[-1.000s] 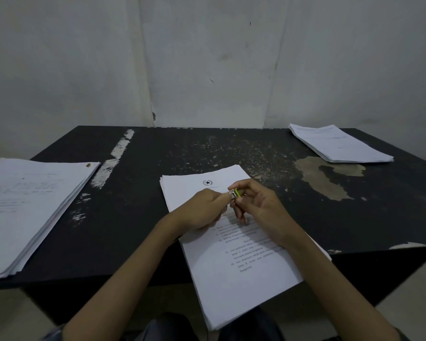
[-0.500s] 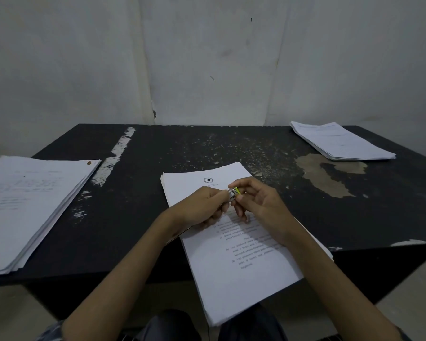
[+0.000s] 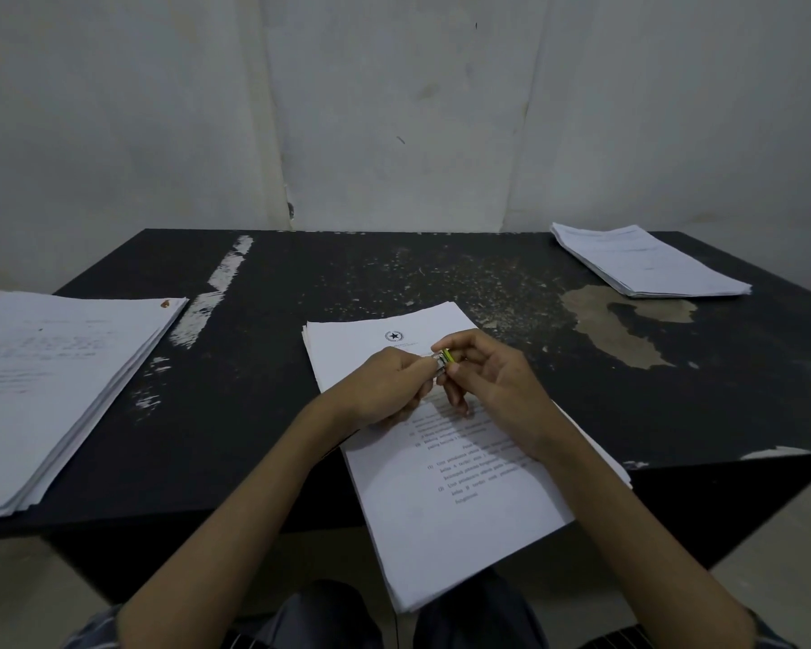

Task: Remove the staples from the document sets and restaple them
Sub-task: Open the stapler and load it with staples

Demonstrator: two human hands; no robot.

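A printed document set [image 3: 445,498] lies in front of me on the black table [image 3: 441,274], its near end hanging over the table's front edge. Above its upper half both my hands meet. My left hand [image 3: 385,391] and my right hand [image 3: 492,381] pinch a small metal and yellow-green object [image 3: 445,358] between their fingertips; it looks like a tiny stapler or staple remover, but I cannot tell which. The hands hide the middle lines of the page.
A thick stack of papers [image 3: 52,386] lies at the left, overhanging the table's edge, with a small brown spot near its top right corner. Another stack [image 3: 647,260] sits at the far right. The tabletop is scuffed, with a bare patch [image 3: 623,325].
Both hands stay together over the document, still holding the small object. Only slight finger shifts show.
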